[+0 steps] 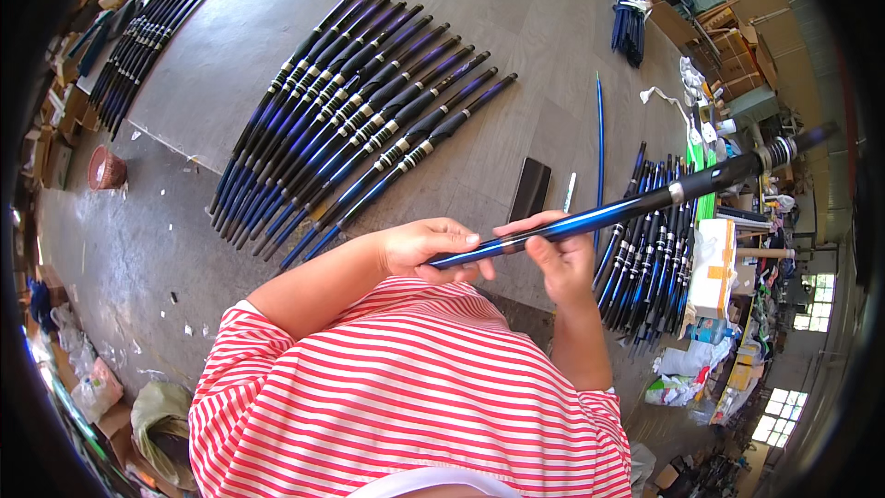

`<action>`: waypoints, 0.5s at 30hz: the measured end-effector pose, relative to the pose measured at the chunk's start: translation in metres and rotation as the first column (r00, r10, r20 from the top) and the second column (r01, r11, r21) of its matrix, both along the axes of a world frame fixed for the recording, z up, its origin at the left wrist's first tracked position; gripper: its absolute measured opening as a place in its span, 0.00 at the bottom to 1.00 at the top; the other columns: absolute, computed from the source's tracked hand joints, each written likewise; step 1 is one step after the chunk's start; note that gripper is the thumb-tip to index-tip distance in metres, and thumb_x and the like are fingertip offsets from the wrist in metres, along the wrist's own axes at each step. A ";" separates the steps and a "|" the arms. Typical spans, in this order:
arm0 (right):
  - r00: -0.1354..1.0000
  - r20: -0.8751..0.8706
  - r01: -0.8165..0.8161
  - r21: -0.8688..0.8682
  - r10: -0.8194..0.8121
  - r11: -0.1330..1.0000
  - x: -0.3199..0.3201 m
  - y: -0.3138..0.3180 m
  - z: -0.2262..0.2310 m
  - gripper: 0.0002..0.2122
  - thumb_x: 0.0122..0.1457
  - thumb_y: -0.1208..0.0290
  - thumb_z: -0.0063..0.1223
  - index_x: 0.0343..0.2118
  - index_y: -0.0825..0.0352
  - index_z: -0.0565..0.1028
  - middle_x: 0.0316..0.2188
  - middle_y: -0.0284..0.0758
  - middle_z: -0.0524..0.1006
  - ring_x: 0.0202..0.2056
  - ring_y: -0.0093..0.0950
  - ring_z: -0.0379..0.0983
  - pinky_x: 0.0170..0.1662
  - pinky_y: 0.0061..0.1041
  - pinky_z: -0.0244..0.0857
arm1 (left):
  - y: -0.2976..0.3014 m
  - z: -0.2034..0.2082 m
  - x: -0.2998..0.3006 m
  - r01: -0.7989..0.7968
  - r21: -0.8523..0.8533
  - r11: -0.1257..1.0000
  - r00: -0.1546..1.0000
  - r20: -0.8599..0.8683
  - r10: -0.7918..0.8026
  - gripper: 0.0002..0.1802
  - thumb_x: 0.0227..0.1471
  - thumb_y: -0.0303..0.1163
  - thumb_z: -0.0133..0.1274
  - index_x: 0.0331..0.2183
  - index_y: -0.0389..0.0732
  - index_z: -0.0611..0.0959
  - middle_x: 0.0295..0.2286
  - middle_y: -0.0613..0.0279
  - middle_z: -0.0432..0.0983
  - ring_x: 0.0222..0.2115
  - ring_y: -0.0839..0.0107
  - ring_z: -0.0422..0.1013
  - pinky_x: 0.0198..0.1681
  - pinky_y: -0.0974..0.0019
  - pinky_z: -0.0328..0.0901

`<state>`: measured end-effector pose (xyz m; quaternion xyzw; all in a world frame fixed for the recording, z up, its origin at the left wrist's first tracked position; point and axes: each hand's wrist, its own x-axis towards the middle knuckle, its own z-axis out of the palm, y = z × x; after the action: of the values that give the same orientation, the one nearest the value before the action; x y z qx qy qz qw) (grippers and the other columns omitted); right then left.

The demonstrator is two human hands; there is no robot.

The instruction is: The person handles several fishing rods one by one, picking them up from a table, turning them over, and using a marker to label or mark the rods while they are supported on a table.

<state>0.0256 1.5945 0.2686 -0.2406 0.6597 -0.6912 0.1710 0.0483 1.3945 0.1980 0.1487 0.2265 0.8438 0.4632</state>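
Note:
A dark blue and black fishing rod (pixel 604 213) slants across in front of me, its thick handle and silver-ringed end reaching up to the far right. Around its narrower near end, my left hand (pixel 430 247) is closed with the thumb on top. Farther along the shaft, my right hand (pixel 560 256) grips it from below, thumb on the near side and fingers partly hidden behind it. Just beyond my hands, a fan of similar rods (pixel 369 120) lies on the grey table.
A black phone (pixel 530 188) and a thin blue rod section (pixel 600 157) lie beyond my right hand. More rods (pixel 645 263) are bundled at the right beside a white box (pixel 712 267). Another group (pixel 152 41) lies far left. A reddish bin (pixel 107 169) stands on the floor.

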 end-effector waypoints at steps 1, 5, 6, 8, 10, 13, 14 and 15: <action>1.000 0.015 0.005 -0.021 -0.005 1.000 -0.005 0.006 0.002 0.09 0.55 0.73 0.48 0.35 0.73 0.68 0.33 0.42 0.75 0.35 0.27 0.73 0.40 0.23 0.66 | 0.004 -0.005 0.004 -0.024 -0.002 1.000 1.000 0.011 0.024 0.20 0.54 0.43 0.42 0.37 0.35 0.75 0.16 0.65 0.62 0.09 0.85 0.50 0.11 0.81 0.45; 0.996 -0.057 -0.066 0.005 0.066 0.998 0.000 0.006 -0.017 0.12 0.52 0.78 0.51 0.37 0.71 0.64 0.34 0.43 0.74 0.40 0.30 0.71 0.40 0.24 0.67 | 0.024 0.007 0.010 -0.202 -0.039 0.979 0.978 -0.057 0.199 0.19 0.55 0.42 0.42 0.39 0.36 0.74 0.12 0.71 0.56 0.10 0.84 0.51 0.11 0.79 0.45; 0.989 -0.123 -0.088 -0.042 0.082 0.995 0.002 0.004 -0.025 0.16 0.48 0.81 0.54 0.39 0.69 0.61 0.35 0.43 0.74 0.42 0.30 0.71 0.38 0.23 0.68 | 0.025 0.015 0.010 -0.223 -0.104 0.969 0.973 -0.089 0.214 0.17 0.55 0.43 0.42 0.34 0.39 0.76 0.12 0.72 0.57 0.11 0.83 0.52 0.13 0.79 0.46; 0.992 -0.083 -0.097 -0.083 0.090 0.992 0.003 0.006 -0.029 0.18 0.47 0.83 0.55 0.38 0.69 0.60 0.34 0.42 0.74 0.42 0.31 0.71 0.39 0.23 0.68 | 0.028 0.008 0.011 -0.248 -0.176 0.953 0.956 -0.205 0.211 0.18 0.55 0.45 0.42 0.34 0.39 0.76 0.12 0.72 0.57 0.11 0.83 0.51 0.13 0.78 0.46; 0.994 -0.047 -0.100 -0.082 0.096 0.992 0.004 0.011 -0.032 0.18 0.46 0.84 0.55 0.38 0.68 0.60 0.34 0.42 0.73 0.40 0.30 0.71 0.40 0.23 0.69 | 0.032 0.006 0.016 -0.309 -0.273 0.911 0.924 -0.314 0.219 0.21 0.54 0.49 0.42 0.32 0.39 0.76 0.12 0.73 0.57 0.12 0.83 0.51 0.14 0.78 0.46; 0.996 0.077 -0.040 -0.167 0.053 0.985 0.002 0.020 -0.025 0.18 0.47 0.83 0.55 0.38 0.68 0.60 0.34 0.42 0.74 0.38 0.28 0.72 0.38 0.23 0.69 | 0.028 0.009 0.025 -0.301 -0.357 0.884 0.943 -0.251 0.220 0.23 0.54 0.50 0.40 0.24 0.38 0.74 0.12 0.72 0.58 0.11 0.83 0.51 0.15 0.77 0.46; 1.000 0.014 0.029 -0.248 -0.026 0.968 -0.005 0.023 -0.028 0.18 0.47 0.82 0.56 0.38 0.67 0.59 0.33 0.41 0.74 0.35 0.26 0.73 0.35 0.21 0.69 | 0.028 0.009 0.028 -0.377 -0.455 0.807 0.908 -0.355 0.224 0.23 0.55 0.49 0.39 0.22 0.38 0.73 0.12 0.73 0.58 0.12 0.83 0.51 0.15 0.77 0.46; 0.998 0.029 0.067 -0.268 -0.062 0.961 -0.014 0.030 -0.023 0.18 0.47 0.82 0.56 0.39 0.66 0.60 0.30 0.40 0.75 0.33 0.26 0.73 0.34 0.20 0.69 | 0.025 0.010 0.034 -0.460 -0.530 0.712 0.863 -0.456 0.219 0.23 0.56 0.48 0.38 0.20 0.38 0.72 0.12 0.74 0.59 0.12 0.83 0.52 0.15 0.77 0.47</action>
<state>0.0114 1.6250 0.2460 -0.2327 0.5656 -0.7819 0.1210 0.0821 1.4191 0.2080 0.0941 0.5964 0.7501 0.2697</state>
